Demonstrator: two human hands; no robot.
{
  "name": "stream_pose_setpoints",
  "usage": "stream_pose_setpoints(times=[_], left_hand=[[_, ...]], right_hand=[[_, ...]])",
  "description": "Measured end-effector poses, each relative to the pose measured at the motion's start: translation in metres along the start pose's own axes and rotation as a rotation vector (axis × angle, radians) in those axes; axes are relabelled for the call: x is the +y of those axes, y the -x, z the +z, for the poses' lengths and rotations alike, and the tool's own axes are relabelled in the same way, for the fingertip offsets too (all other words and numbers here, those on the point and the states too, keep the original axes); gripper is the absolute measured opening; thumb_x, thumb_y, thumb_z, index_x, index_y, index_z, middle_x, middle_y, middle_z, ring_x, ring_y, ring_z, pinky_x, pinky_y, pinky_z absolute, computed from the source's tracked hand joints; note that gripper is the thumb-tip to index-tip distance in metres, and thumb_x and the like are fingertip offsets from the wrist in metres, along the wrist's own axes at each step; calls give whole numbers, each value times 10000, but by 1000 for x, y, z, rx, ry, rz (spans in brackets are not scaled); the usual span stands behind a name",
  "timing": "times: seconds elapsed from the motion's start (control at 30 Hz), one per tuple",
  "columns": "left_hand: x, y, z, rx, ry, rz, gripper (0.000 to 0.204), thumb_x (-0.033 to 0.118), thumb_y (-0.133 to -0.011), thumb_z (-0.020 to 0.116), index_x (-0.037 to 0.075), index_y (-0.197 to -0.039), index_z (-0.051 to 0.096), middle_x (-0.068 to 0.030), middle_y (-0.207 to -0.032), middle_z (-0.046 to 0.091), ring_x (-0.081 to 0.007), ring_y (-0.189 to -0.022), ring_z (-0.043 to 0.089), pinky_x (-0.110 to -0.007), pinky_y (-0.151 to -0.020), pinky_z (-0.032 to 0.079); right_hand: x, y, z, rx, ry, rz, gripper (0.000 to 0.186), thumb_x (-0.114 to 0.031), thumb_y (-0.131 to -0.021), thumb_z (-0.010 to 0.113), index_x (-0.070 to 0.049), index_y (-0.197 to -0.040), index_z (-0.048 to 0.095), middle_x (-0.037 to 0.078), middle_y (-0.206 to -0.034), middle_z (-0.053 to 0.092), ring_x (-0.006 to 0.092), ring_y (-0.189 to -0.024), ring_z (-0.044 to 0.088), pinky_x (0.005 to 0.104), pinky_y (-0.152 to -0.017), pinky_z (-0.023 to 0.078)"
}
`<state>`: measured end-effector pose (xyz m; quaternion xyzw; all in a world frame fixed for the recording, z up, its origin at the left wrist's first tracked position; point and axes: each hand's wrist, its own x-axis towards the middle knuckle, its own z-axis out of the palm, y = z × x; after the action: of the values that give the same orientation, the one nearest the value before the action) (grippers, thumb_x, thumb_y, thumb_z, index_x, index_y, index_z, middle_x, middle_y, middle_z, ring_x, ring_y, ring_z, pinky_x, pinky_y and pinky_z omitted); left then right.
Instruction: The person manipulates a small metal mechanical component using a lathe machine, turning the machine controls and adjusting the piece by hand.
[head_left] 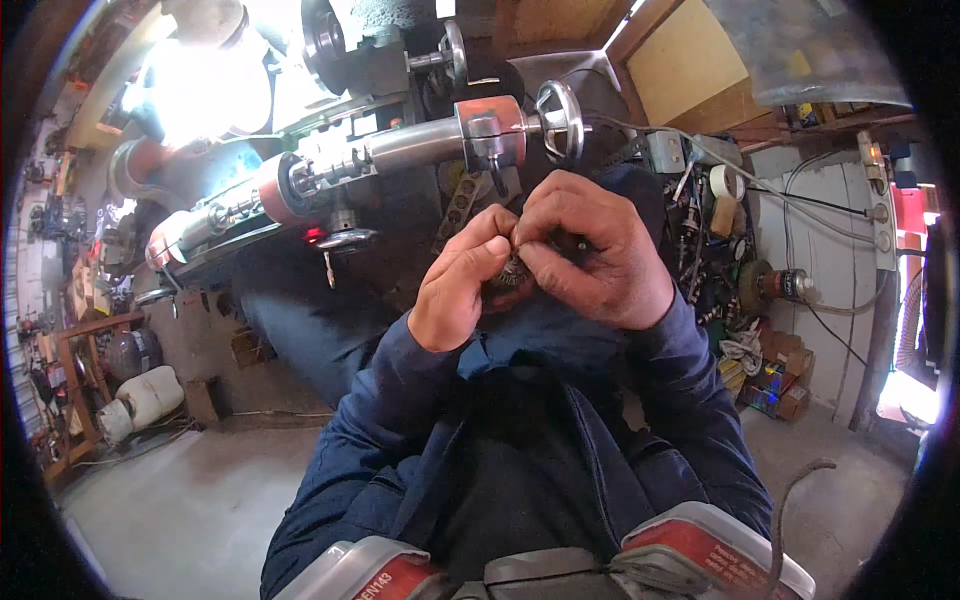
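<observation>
My left hand [462, 278] and my right hand [598, 252] meet in front of my chest, thumbs and fingertips pinched together. Between them is a small dark metal part [513, 270] with a ridged, tooth-like edge. Fingers hide most of it, so its exact kind cannot be made out. Both hands are closed on it or on something tiny at its top. Just beyond the hands stands a lathe [415, 147] with a steel cylinder, reddish housings and a handwheel [560, 123] at its right end.
A power strip [459, 207] hangs behind the lathe. Tools and metal parts [690, 215] crowd the right side, near a tape roll [727, 182] and a bench grinder [775, 286]. At left on the floor lies a whitish canister [152, 396]. White-and-red filter cartridges [700, 545] show at the lower edge.
</observation>
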<state>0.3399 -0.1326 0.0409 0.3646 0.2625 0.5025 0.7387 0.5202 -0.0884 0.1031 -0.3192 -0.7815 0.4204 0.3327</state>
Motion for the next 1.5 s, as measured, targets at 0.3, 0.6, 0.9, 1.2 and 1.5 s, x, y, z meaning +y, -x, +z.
stream_pose_setpoints(times=[0.3,0.6,0.9,1.2,1.5], left_hand=[[4,5,3,-22,139,-71,209,263,-1011,473,76,-1102,490,16,-988,477,-46,-883,455,-209,-771,419],[-1,4,-2,-66,161,41,175,242,-1038,516,90,-1114,473,1,-1004,504,-54,-811,501,-212,-673,445],[-4,0,-9,-141,238,160,240,368,-1022,537,143,-1040,453,-62,-715,513,-85,-519,422,-213,-430,312],[-1,0,-10,-127,372,110,226,407,-1017,519,192,-1037,451,-85,-629,470,-86,-407,334,-238,-360,266],[2,2,-10,-138,407,84,214,397,-1017,508,195,-1033,440,-72,-603,438,-96,-398,337,-242,-344,263]], right_hand=[[-4,-1,2,10,14,-28,128,26,-792,667,-32,-900,629,79,-888,579,207,-785,579,316,-693,467],[-13,-6,9,93,-16,-34,102,3,-815,677,-36,-898,632,86,-853,562,214,-753,581,316,-690,476],[-8,9,9,285,-322,198,232,-49,-1000,539,-19,-1216,615,86,-1055,603,139,-898,612,273,-839,488],[-10,25,2,265,-37,233,236,-123,-1058,494,0,-1206,629,105,-1011,647,144,-847,635,299,-803,515],[-18,14,14,352,-357,304,85,1,-959,620,-1,-1040,648,77,-970,686,119,-877,664,279,-752,538]])
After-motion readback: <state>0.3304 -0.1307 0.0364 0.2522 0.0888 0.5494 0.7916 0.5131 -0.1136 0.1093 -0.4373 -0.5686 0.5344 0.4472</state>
